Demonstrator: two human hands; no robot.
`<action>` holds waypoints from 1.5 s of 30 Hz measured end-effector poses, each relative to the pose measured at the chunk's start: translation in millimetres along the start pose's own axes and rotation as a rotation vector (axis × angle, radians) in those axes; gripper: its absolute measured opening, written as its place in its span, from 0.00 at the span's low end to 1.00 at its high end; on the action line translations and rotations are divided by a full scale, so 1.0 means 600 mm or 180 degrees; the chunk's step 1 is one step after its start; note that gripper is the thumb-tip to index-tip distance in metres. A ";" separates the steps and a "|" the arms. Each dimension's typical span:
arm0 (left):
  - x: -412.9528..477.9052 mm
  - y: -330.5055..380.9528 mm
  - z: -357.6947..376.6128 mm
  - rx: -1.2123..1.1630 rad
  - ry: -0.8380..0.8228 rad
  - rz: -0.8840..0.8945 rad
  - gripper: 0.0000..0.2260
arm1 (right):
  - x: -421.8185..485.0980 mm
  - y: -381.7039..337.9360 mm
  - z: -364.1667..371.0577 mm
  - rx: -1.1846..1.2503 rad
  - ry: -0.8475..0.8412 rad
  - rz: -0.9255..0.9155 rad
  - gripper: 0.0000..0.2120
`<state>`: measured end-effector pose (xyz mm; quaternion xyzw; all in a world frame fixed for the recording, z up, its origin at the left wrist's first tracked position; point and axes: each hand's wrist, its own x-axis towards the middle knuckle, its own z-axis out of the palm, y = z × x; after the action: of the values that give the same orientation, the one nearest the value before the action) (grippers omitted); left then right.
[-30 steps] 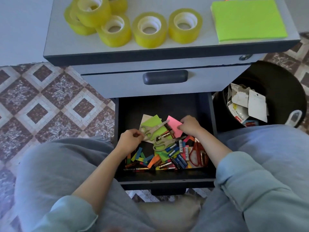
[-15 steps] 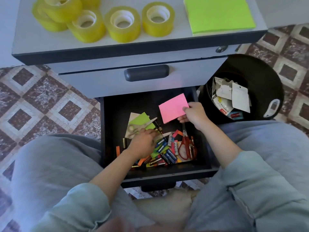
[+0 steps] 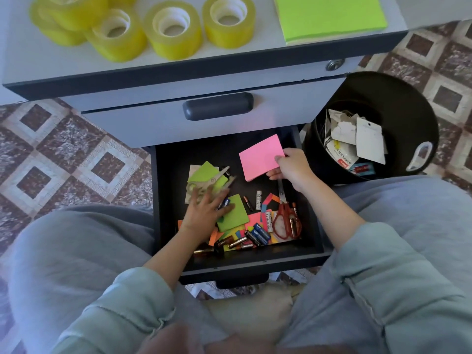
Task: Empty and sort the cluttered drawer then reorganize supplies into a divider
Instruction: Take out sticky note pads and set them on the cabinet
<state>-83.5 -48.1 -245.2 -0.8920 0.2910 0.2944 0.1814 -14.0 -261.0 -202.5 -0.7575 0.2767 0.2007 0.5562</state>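
In the open lower drawer (image 3: 173, 162) of the grey cabinet, the right hand (image 3: 291, 167) pinches a pink sticky-note pad (image 3: 260, 157) by its right edge, thumb on top and fingers beneath. It holds the pad clear of the clutter, over the drawer's back right corner. The left hand (image 3: 204, 210) reaches in from the near left and lies over a green sticky-note pad (image 3: 235, 213), its fingertips at the handles of pale scissors (image 3: 212, 178). It is motion-blurred, so I cannot tell whether it grips anything or only rests there. The pale scissors lie on a slant, handles toward the left hand and blades pointing away to the back right, so the left hand is plainly the nearer one and would meet the handle end first. Red-handled scissors (image 3: 286, 221) lie along the right side, below the right forearm, with loose batteries (image 3: 258, 235) and coloured paper flags strewn across the front. The emptying looks only partly done. The sorted piles seem to be on the cabinet top (image 3: 268, 47), where yellow tape rolls (image 3: 173, 31) and a large green note pad (image 3: 329, 14) sit, up and ahead of the pink pad. A black bin (image 3: 398, 103) of torn packaging stands just right of the drawer, nearer the right hand, so the pad could go either way.
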 end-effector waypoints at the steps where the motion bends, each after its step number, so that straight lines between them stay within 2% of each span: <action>1: -0.002 -0.007 0.006 0.0005 -0.0030 -0.0114 0.32 | 0.000 0.000 0.001 -0.0009 0.0004 -0.0001 0.11; 11: -0.008 -0.019 0.016 -0.0291 0.0107 -0.0649 0.29 | 0.001 -0.001 0.005 -0.0060 0.0047 0.0003 0.12; 15: -0.005 -0.020 0.009 -0.0686 -0.0066 -0.1032 0.27 | 0.000 0.000 0.003 -0.0070 0.0051 0.0006 0.12; 17: -0.008 -0.022 0.006 -0.0785 0.0125 -0.0916 0.25 | 0.001 0.000 0.006 -0.0090 0.0058 0.0009 0.12; 19: -0.011 -0.017 0.008 -0.0953 0.0590 -0.0669 0.22 | 0.001 -0.002 0.012 -0.0119 0.0047 0.0001 0.12; 21: -0.011 0.003 0.005 -0.1413 0.0762 -0.0134 0.20 | 0.001 -0.005 0.017 -0.0099 0.0018 -0.0020 0.11; 24: -0.011 0.050 0.008 -0.2428 0.0203 0.0368 0.20 | 0.001 -0.006 0.019 -0.0071 -0.0023 -0.0036 0.11; 27: -0.007 0.062 0.027 -0.2896 0.0122 0.0188 0.22 | 0.003 -0.004 0.018 -0.0114 -0.0015 -0.0008 0.11; 34: 0.003 0.045 0.032 -0.2616 0.0354 -0.0131 0.26 | 0.007 0.000 0.023 -0.0126 -0.0040 0.0069 0.11; 42: 0.020 0.041 0.020 -0.2115 -0.0030 -0.0551 0.17 | 0.006 0.000 0.019 -0.0188 -0.0038 0.0097 0.12; 45: 0.011 0.029 0.021 -0.2429 0.0010 -0.0728 0.15 | 0.004 -0.002 0.019 -0.0222 -0.0034 0.0104 0.12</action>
<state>-95.6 -57.9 -261.6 -0.9225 0.0599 0.3579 -0.1319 -11.3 -250.6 -206.5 -0.7707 0.2790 0.2234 0.5275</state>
